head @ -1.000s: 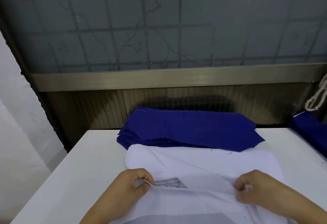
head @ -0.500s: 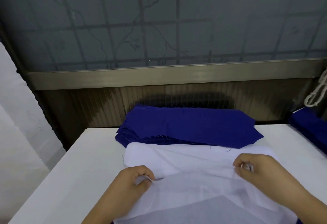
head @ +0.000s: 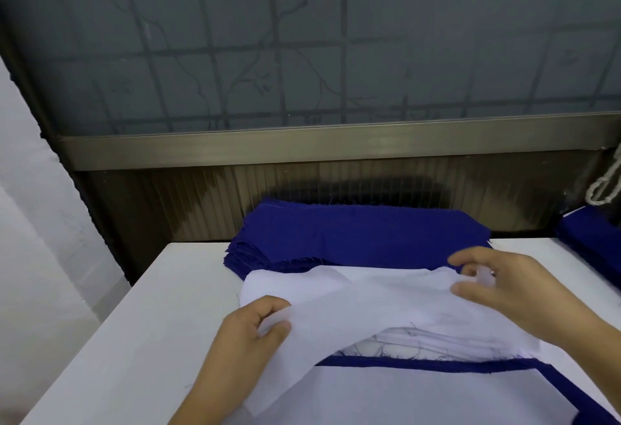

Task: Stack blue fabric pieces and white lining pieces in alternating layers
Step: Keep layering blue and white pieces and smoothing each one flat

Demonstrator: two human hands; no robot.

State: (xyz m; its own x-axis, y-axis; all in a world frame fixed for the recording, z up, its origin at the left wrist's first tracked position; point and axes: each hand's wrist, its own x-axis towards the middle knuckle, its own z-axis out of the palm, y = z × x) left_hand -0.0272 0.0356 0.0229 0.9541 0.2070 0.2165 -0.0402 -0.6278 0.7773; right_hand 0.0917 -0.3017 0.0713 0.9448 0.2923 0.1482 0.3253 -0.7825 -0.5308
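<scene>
A thin white lining piece [head: 376, 303] is lifted off the white table [head: 141, 340], held at both ends. My left hand [head: 255, 327] pinches its left end. My right hand [head: 497, 280] pinches its right end, higher and farther back. Under the raised piece lies a pile of white lining [head: 420, 340]. In front of it, at the bottom of the view, is a layered stack with a blue fabric edge [head: 437, 364] showing under a white top piece [head: 420, 394]. A pile of blue fabric pieces [head: 363, 233] sits at the table's far edge.
More blue fabric [head: 594, 243] lies at the right edge. A white knotted cord [head: 605, 186] hangs above it. A dark ribbed wall panel [head: 201, 199] and a metal sill stand right behind the table. A white surface fills the left.
Both hands have lifted the white lining piece up and away from the pile. My right hand moved up and back toward the blue pile. The layered stack in front has come into view.
</scene>
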